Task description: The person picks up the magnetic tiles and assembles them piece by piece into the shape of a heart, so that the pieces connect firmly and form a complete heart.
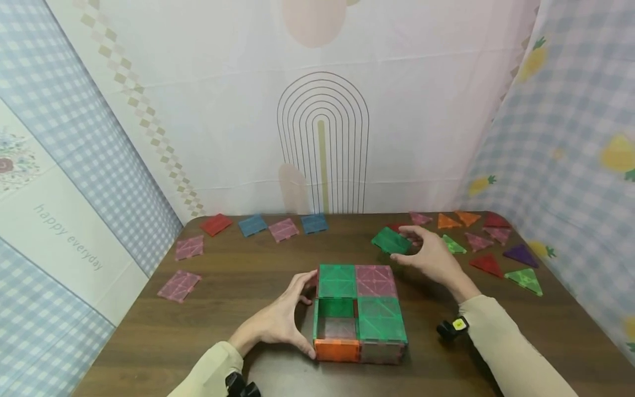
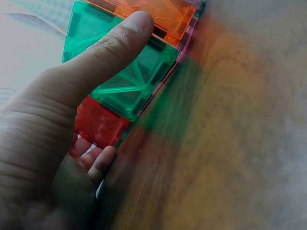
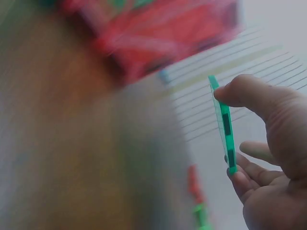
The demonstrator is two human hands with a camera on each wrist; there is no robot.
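A low box of translucent magnetic tiles (image 1: 381, 320) stands on the table, its top covered by two green squares and a pink one. The front left top square is uncovered, so I can see inside. Along the box's left side my left hand (image 1: 280, 320) holds it, thumb at the front corner by the orange tile (image 1: 337, 350), fingers at the back corner. The left wrist view shows that thumb across a green side tile (image 2: 129, 81), fingertips beside a red tile (image 2: 101, 122). Behind the box, my right hand (image 1: 430, 256) pinches a green square magnetic tile (image 1: 391, 241) by its edges, above the table.
Triangular tiles in red, pink, orange, purple and green lie at the table's right, such as a purple triangle (image 1: 521, 255). Square tiles, including a blue one (image 1: 314, 223) and a pink one (image 1: 179, 285), lie along the back and left. A patterned cloth (image 1: 238, 110) hangs behind the table.
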